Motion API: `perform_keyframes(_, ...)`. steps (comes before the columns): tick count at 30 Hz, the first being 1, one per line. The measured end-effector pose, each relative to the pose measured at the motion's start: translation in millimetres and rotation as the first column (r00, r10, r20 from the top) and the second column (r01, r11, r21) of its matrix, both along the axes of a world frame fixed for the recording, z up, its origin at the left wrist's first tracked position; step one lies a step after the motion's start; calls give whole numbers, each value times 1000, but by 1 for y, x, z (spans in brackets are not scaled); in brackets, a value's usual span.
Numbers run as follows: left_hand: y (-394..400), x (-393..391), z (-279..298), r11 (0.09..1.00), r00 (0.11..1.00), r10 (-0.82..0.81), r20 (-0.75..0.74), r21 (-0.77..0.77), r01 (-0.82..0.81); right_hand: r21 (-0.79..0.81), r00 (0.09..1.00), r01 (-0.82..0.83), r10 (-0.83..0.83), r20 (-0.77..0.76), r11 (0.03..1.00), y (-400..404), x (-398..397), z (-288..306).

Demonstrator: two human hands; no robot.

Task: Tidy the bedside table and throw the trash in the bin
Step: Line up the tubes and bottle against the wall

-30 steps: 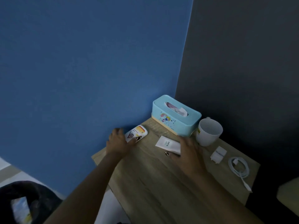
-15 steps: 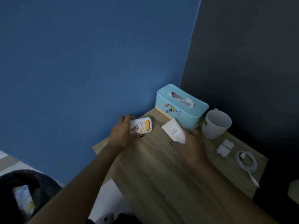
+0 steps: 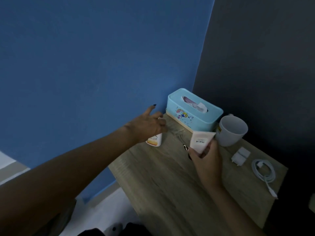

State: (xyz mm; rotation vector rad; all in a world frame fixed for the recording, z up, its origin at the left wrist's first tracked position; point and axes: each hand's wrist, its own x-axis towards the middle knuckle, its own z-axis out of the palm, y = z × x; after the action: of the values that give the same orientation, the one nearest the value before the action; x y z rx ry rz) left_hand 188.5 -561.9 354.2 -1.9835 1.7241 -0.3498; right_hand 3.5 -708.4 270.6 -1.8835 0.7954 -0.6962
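Two bare, sleeveless forearms; dark-painted nails on left grip (image 3: 146, 126) and right grip (image 3: 207, 160).

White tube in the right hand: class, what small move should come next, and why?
Probably stand the white tube upright on the bedside table near the tissue box. The right hand holds it lifted off the wood, while the left hand sets the orange-and-white bottle by the wall.

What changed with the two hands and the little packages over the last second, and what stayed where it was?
The right hand took the white tube off the table and now holds it raised near the mug. The left hand picked up the small bottle and now has it upright by the blue wall. Tissue box, mug, charger plug and cable stayed put.
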Motion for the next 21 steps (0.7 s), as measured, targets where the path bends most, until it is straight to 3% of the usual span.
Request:
perform_keyframes(7, 3, -9, -2, 999, 1000, 25, -18, 34, -24, 82, 996, -83, 84, -9, 993, -3, -8, -17)
perform_keyframes(13, 12, -8, -15, 977, 995, -89, -54, -198, 77, 107, 994, -107, 104, 33, 988, -1, -18, -26)
perform_keyframes(21, 23, -3, -26, 919, 983, -135, -128, -386, 76, 73, 997, -74, 74, 2, 995, 1, -17, -26)
